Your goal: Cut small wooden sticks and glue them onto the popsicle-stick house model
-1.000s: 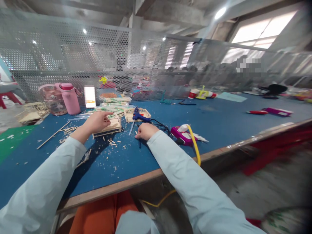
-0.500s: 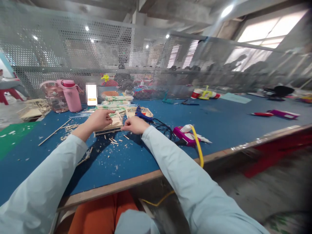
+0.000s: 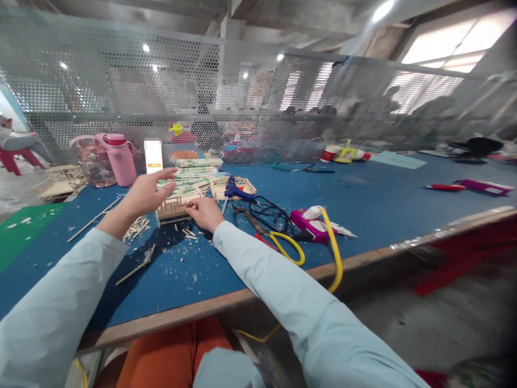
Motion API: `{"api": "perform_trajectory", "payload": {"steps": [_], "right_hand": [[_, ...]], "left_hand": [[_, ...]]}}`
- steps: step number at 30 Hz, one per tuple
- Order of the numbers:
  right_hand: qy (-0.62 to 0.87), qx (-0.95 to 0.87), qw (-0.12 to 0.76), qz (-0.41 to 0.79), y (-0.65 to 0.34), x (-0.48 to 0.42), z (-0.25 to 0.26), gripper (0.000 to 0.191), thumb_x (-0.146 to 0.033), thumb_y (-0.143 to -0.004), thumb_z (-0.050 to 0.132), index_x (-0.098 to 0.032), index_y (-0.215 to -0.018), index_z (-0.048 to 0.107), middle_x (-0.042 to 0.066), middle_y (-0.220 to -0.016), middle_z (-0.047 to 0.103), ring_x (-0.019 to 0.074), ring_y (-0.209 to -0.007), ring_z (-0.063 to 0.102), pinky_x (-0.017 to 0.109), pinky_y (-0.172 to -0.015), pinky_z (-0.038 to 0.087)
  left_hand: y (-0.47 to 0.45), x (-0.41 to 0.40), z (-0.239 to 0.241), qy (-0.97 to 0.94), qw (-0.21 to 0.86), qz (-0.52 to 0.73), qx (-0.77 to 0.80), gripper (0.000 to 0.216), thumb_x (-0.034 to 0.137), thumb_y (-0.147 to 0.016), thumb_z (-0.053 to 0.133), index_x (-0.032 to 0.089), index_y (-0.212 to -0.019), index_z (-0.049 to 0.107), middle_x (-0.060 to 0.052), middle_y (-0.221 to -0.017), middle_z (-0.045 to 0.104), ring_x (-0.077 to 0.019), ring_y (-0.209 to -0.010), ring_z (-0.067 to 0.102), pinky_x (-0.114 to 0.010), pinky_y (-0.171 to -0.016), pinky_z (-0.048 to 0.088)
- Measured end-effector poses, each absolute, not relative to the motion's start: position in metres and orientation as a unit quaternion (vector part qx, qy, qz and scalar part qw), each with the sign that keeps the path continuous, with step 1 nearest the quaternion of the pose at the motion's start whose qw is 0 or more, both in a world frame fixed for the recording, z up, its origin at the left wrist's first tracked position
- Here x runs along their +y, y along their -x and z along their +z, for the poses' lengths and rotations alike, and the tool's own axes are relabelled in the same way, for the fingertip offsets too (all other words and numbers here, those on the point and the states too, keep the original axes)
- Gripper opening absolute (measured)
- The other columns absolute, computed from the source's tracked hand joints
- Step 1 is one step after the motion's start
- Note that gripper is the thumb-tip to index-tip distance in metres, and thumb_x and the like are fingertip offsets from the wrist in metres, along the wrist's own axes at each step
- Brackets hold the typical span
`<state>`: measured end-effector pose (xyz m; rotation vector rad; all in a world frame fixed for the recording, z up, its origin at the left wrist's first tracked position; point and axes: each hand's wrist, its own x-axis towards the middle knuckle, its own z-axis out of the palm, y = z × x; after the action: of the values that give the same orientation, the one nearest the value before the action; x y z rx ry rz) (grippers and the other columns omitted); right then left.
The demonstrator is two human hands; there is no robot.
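A small model built of thin wooden sticks [image 3: 174, 209] stands on the blue tabletop in front of me. My right hand [image 3: 207, 214] has its fingertips pinched at the model's near right edge. My left hand [image 3: 146, 195] hovers at the model's upper left, thumb and fingers apart, with nothing visible between them. Behind my right hand, a blue hot glue gun [image 3: 238, 189] rests on a second stick frame [image 3: 218, 188]. Bundles of wooden sticks [image 3: 197, 171] in printed wrappers lie just beyond the model.
Yellow-handled scissors [image 3: 288, 249], pliers [image 3: 250, 215] and a purple-and-white power strip [image 3: 311, 223] with a yellow cable lie to the right. A pink bottle [image 3: 121, 161], a clear jug [image 3: 95, 167] and a lit phone [image 3: 154, 156] stand at back left. Stick offcuts [image 3: 189, 234] litter the front.
My left hand has lifted off the model and moved left, its fingers spreading. My right hand has shifted left along the model, uncovering the pliers and scissors.
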<state>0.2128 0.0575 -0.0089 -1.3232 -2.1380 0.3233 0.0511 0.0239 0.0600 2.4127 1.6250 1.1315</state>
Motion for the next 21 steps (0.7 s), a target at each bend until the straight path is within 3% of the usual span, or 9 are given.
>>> {"api": "perform_trajectory", "payload": {"steps": [4,8,12,15,18,21], "right_hand": [[0.501,-0.8,0.311,0.11,-0.214,0.057,-0.008,0.018,-0.027,-0.075,0.055,-0.02,-0.082,0.07,0.003,-0.077,0.069,0.0148,-0.071,0.059,0.023,-0.066,0.04],[0.472,-0.798,0.364,0.088,-0.221,0.039,-0.002,0.022,-0.03,-0.08,0.05,-0.018,-0.087,0.067,0.002,-0.069,0.067,0.0137,-0.065,0.058,0.022,-0.063,0.039],[0.335,-0.864,0.371,0.058,-0.216,0.004,-0.002,0.019,-0.023,-0.078,0.05,-0.017,-0.089,0.065,0.003,-0.08,0.068,0.0134,-0.071,0.059,0.022,-0.067,0.039],[0.311,-0.883,0.348,0.054,-0.209,-0.011,-0.001,0.016,-0.019,-0.075,0.051,-0.016,-0.084,0.065,0.005,-0.079,0.068,0.0136,-0.07,0.058,0.022,-0.066,0.039],[0.324,-0.898,0.29,0.071,-0.22,0.002,0.01,0.018,-0.027,-0.076,0.053,-0.018,-0.085,0.066,0.002,-0.071,0.067,0.0124,-0.065,0.057,0.022,-0.063,0.038],[0.44,-0.851,0.282,0.048,-0.255,0.043,0.024,0.021,-0.026,-0.079,0.048,-0.019,-0.086,0.066,0.003,-0.08,0.067,0.0133,-0.073,0.058,0.023,-0.068,0.039]], "left_hand": [[-0.038,-0.001,0.047,-0.702,-0.07,0.511,0.49,0.033,0.02,-0.074,0.046,0.016,-0.104,0.059,-0.005,-0.092,0.066,-0.0152,-0.082,0.06,-0.029,-0.077,0.046],[-0.05,-0.026,0.015,-0.692,-0.079,0.546,0.465,0.02,0.023,-0.078,0.046,0.015,-0.087,0.062,-0.004,-0.079,0.064,-0.0134,-0.071,0.058,-0.026,-0.069,0.048],[-0.07,-0.035,-0.004,-0.738,0.043,0.504,0.446,0.037,0.035,-0.08,0.047,0.015,-0.11,0.056,-0.009,-0.1,0.064,-0.0181,-0.088,0.059,-0.029,-0.074,0.049],[-0.077,-0.035,-0.007,-0.746,0.111,0.481,0.447,0.039,0.039,-0.085,0.038,0.015,-0.108,0.059,-0.01,-0.103,0.065,-0.0207,-0.097,0.059,-0.032,-0.084,0.046],[-0.072,-0.035,-0.005,-0.711,0.12,0.518,0.461,0.04,0.038,-0.088,0.032,0.015,-0.109,0.057,-0.009,-0.102,0.066,-0.0189,-0.095,0.06,-0.031,-0.085,0.045],[-0.062,-0.03,0.001,-0.654,0.082,0.552,0.51,0.039,0.036,-0.088,0.031,0.017,-0.116,0.05,-0.006,-0.09,0.066,-0.0156,-0.079,0.06,-0.028,-0.074,0.046]]}}
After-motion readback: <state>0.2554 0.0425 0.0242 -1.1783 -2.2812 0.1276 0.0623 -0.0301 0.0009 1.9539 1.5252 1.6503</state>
